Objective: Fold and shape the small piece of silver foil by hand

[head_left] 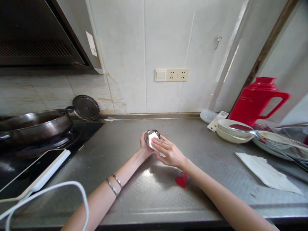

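Above the middle of the metal counter, my left hand is closed around a small, round, shiny silvery object. Its exact kind cannot be made out, since both hands cover much of it. Against its near face lies a white piece of tissue or paper. My right hand presses this white piece with its fingers held together. A red piece, partly seen beside my right forearm, lies flat on the counter below the hands.
On the left, a steel pan stands on the stove, with a phone and white cable nearer me. To the right are a red thermos, stacked bowls, a plate with utensils, and a white napkin.
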